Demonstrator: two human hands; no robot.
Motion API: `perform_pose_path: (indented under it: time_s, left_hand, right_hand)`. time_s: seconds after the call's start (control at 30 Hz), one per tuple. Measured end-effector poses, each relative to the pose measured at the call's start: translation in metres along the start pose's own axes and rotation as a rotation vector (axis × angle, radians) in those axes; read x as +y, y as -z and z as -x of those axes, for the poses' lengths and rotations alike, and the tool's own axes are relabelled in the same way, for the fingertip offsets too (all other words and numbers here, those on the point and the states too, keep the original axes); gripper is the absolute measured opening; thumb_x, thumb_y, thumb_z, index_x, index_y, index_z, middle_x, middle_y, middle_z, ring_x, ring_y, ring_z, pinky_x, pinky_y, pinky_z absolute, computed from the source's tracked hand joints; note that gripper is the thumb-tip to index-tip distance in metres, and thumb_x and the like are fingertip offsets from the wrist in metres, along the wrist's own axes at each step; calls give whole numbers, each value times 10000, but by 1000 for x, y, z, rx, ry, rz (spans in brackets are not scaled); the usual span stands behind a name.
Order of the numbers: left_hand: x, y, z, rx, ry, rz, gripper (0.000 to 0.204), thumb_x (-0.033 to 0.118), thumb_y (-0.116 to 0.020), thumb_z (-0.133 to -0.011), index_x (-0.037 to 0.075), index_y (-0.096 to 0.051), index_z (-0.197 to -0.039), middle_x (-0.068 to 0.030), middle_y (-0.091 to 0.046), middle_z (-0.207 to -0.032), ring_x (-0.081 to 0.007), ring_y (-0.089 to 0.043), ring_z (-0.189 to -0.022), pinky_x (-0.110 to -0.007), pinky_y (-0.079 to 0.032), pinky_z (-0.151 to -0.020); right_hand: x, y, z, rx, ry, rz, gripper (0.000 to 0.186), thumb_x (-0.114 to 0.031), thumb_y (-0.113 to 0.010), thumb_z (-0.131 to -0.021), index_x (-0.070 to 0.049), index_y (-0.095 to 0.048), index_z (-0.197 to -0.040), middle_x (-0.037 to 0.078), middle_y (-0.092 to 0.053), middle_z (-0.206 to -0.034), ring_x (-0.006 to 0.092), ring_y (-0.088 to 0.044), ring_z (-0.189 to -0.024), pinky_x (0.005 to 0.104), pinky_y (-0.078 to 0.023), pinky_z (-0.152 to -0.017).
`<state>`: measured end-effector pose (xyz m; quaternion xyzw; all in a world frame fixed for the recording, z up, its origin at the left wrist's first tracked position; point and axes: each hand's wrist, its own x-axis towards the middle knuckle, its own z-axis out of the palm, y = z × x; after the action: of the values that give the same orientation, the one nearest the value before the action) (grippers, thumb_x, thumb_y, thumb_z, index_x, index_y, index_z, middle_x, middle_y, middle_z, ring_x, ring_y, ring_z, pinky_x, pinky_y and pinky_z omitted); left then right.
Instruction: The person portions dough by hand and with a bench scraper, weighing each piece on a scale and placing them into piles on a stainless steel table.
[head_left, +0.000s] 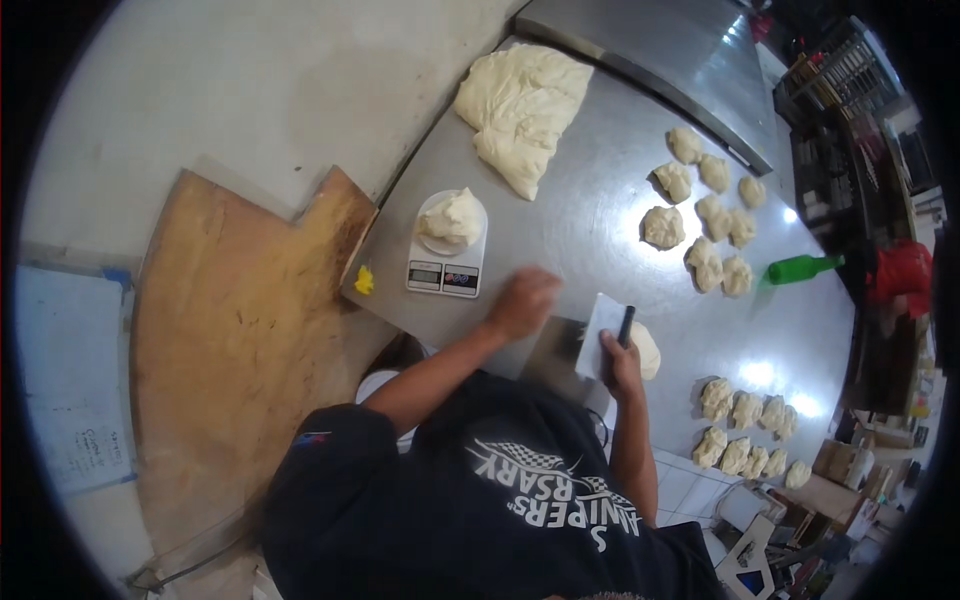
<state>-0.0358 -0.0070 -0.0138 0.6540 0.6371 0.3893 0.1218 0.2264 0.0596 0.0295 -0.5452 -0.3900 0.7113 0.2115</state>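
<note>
My right hand (623,370) grips a dough scraper (597,335) with a pale flat blade and a black handle, over the near edge of the steel table. Just beyond its fingers lies a smooth lump of dough (648,350), partly hidden by the hand. My left hand (525,303) is over the table between the scraper and a white kitchen scale (418,272); it is blurred, and its fingers cannot be made out clearly. On the scale's round plate rests a rough piece of dough (452,218). A large slab of dough (525,105) spreads at the far left of the table.
Several dough pieces (705,265) stand in a group at the far right, and several more (747,410) at the near right. A green bottle (800,268) lies on its side by the right edge. Left of the scale is a small yellow thing (364,280).
</note>
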Motion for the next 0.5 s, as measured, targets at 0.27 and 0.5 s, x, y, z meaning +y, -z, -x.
perform_pose_path:
  time_s: [0.27,0.5]
  left_hand:
    - [49,-88,13,-238,-20,246,344,109,-571,-925,-49,-636,-1224,-242,-642,-1200,-430,-611,-1115,-473,-513,-984]
    - [66,-87,6,-123,0,235,298,80,-534,-950,-80,-654,-1172,-248,-630,-1176,-419,-598,-1126,-461,-497,-1001]
  right_hand:
    - [-4,6,21,105,129,148,436,-222,-789,-915,27,-633,-1238,98,-717,-1040,178,-679,-887,334,-555,-799]
    - [-7,14,32,211,170,198,443,-202,-782,-915,29,-623,-1259,111,-718,-1065,192,-684,-913,335,-558,-820]
